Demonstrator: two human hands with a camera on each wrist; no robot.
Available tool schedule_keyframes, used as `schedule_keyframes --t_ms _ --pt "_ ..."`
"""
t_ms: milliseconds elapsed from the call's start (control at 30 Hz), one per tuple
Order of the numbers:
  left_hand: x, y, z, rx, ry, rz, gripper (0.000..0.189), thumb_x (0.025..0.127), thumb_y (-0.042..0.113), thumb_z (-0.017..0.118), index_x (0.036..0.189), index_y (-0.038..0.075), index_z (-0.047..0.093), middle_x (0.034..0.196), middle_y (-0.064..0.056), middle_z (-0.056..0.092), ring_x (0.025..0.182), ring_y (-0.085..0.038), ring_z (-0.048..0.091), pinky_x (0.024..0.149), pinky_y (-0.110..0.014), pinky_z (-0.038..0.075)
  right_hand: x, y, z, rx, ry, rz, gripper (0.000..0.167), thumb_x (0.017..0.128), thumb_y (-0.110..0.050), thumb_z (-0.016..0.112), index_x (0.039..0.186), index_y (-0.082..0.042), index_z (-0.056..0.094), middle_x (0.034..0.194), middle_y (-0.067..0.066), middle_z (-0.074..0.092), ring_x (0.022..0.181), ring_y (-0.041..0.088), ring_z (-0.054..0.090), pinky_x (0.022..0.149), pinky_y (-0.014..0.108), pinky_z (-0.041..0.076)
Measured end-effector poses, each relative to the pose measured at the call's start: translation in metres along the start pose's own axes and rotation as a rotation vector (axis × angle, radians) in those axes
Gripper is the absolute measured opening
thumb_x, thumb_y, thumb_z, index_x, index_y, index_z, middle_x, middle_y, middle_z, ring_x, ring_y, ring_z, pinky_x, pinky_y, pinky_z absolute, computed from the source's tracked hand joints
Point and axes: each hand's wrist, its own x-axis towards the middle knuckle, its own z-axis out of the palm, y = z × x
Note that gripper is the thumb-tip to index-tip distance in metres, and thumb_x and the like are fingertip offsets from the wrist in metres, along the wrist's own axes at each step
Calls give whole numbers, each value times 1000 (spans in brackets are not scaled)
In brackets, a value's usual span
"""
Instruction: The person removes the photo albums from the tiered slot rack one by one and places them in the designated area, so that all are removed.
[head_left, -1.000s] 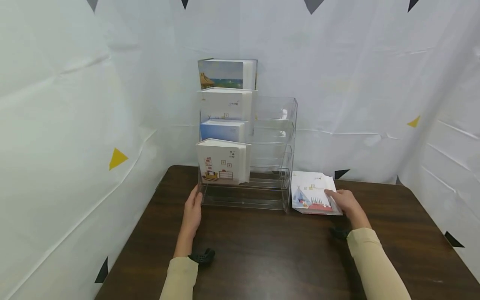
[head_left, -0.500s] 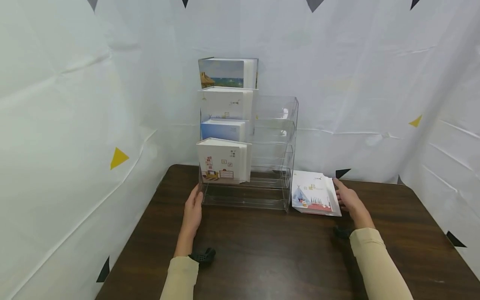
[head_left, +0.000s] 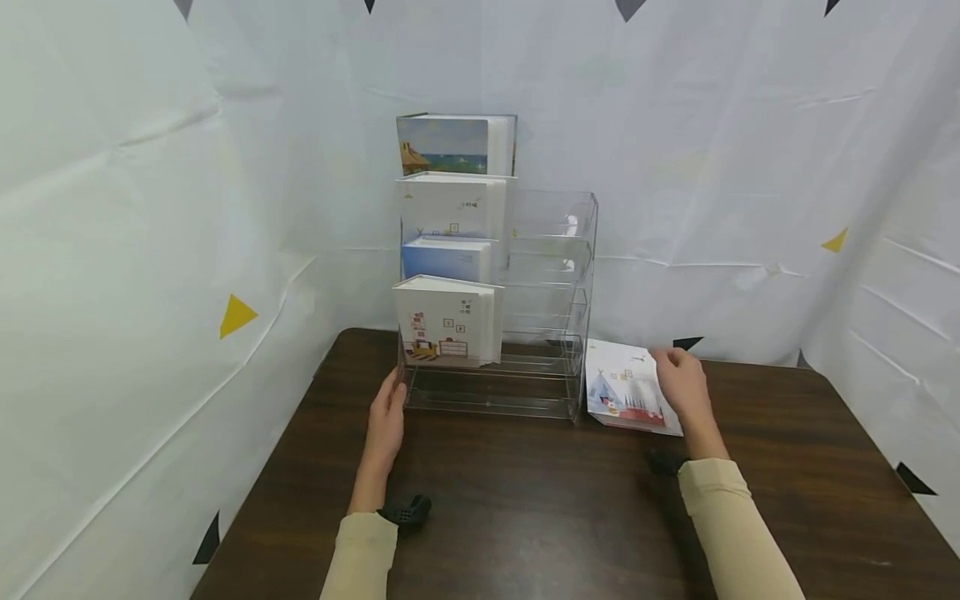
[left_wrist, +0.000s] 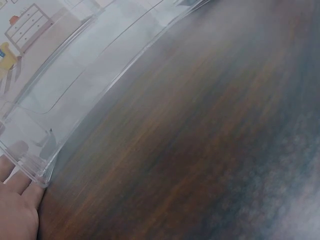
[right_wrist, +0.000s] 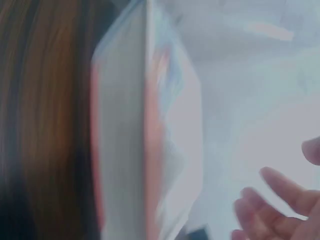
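Book apart from right grip: wrist view only.

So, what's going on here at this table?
A person is busy at a clear tiered rack. Their left hand rests against its left side; their right hand is at the right edge of a tent-pictured book lying on the table, apparently not gripping it. Four other books sit in the rack's left half.

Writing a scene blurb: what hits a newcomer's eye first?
The clear tiered rack, centre in the head view, four books stepping up its left side, the left hand touching its lower left. Then the white tent-cover book on the table right of the rack, the right hand near its right edge.
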Motion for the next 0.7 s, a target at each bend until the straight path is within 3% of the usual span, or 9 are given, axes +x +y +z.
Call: schedule_keyframes --t_ms 167,333,433,533,700 --pt "0 1 0 -19 -2 -3 54 119 34 41 169 15 36 174 -11 37 163 -35 32 132 -59 28 -19 -35 23 155 166 -146 54 113 -46 48 135 -2 69 142 23 65 133 41 59 112 60 47" --pt "0 2 1 -48 -6 -5 53 120 29 39 170 13 33 175 -13 35 164 -35 30 133 -59 25 -35 -60 57 242 258 -350 36 113 -31 54 120 -1 74 125 17 70 110 28 62 89 38 49" --pt "1 1 1 -33 -4 -2 53 120 30 39 170 13 33 175 -14 35 163 -36 31 133 -60 25 -46 -73 78 267 239 -449 29 112 -23 58 117 1 74 118 16 70 102 20 61 85 26 48" --pt "1 1 0 -10 0 -2 53 119 33 39 170 15 35 174 -12 36 162 -35 32 132 -59 27 -54 -86 97 271 165 -510 24 110 -20 61 118 0 73 115 16 72 101 18 63 85 22 49" --pt "0 0 0 1 5 -14 54 119 38 41 169 18 37 174 -10 38 162 -34 34 131 -60 30 -62 -102 122 285 29 -516 24 109 -20 64 127 -5 70 121 12 73 106 24 69 92 33 56"
